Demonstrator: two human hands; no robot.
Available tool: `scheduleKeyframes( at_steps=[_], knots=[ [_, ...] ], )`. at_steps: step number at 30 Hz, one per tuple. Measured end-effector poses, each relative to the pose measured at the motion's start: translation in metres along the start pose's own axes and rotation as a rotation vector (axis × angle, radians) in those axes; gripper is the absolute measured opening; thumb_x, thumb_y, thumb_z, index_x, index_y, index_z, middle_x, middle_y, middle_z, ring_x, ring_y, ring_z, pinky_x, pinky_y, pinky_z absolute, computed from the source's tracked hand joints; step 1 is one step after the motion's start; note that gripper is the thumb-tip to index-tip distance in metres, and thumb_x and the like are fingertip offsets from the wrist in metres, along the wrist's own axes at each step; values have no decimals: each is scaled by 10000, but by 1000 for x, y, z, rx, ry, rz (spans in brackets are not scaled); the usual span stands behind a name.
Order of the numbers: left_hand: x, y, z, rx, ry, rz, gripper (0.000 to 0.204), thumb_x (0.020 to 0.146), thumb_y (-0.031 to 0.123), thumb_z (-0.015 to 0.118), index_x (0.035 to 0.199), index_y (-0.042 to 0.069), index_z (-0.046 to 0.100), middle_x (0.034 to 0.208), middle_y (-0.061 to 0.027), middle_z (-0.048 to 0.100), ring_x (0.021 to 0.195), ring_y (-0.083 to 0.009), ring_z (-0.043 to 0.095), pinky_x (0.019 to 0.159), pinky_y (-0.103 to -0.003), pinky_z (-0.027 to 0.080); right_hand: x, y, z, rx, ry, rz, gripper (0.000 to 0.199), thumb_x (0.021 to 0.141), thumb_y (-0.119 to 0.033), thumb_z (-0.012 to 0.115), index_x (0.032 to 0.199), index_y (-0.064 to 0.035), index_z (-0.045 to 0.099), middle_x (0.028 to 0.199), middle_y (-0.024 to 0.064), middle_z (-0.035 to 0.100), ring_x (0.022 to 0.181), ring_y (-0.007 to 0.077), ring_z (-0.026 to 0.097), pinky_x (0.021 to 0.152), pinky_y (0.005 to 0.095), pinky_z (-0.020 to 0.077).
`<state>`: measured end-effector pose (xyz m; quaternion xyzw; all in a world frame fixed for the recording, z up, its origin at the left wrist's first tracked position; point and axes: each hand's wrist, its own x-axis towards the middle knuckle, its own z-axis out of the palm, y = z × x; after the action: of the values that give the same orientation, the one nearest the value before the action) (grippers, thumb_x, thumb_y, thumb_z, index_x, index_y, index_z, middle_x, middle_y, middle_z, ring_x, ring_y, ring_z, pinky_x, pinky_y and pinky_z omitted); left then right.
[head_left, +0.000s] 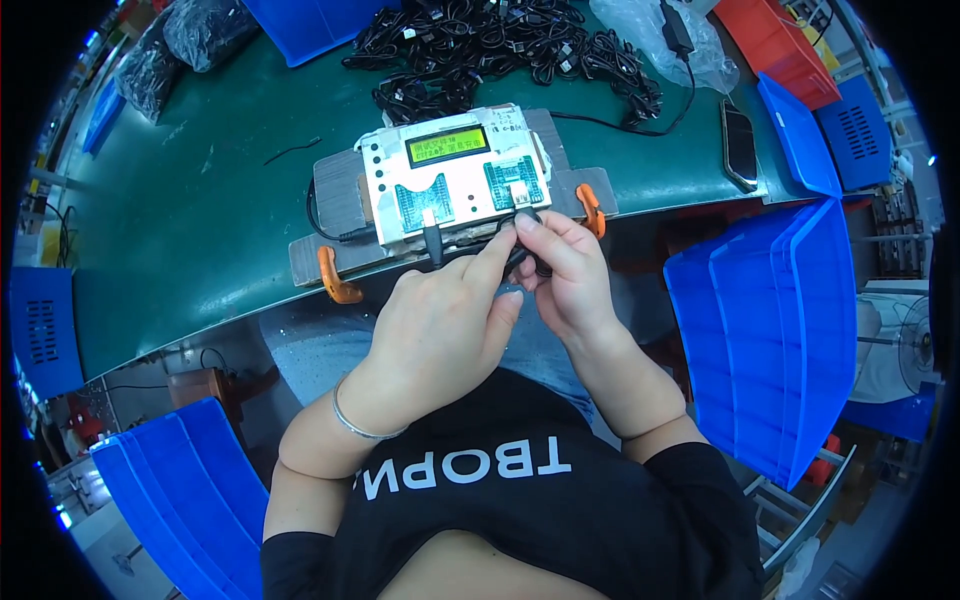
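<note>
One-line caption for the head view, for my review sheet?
Both hands, left hand and right hand, hold a black cable at a clamped tester box on a green table.

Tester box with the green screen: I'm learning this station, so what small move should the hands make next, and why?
Probably ease the black cable plug forward into the right green socket board. Both the left hand and the right hand pinch the cable right at the front edge of the tester box, and another plug already sits at the left socket board.
</note>
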<state>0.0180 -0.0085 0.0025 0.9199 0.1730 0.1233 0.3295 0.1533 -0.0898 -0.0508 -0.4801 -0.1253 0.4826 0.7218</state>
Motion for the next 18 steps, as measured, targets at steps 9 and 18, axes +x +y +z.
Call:
scheduleKeyframes(
  at_steps=[9, 18],
  knots=[
    [-20, 4, 3, 83, 121, 223, 336, 790, 134, 652, 1101, 32, 575, 672, -49, 600, 580, -203, 600, 512, -327, 397, -35, -33, -9, -367, -121, -317, 48, 875, -49, 567, 846, -12, 573, 733, 19, 583, 598, 52, 504, 550, 181, 401],
    [-24, -9, 5, -230, 180, 37, 112, 832, 113, 604, 908, 33, 626, 631, -104, 596, 524, -264, 583, 500, -328, 440, 11, -209, 20, -361, 8, -1485, 183, 903, -215, 560, 948, -38, 576, 790, 66, 503, 702, 156, 414, 642, 289, 337]
  ],
)
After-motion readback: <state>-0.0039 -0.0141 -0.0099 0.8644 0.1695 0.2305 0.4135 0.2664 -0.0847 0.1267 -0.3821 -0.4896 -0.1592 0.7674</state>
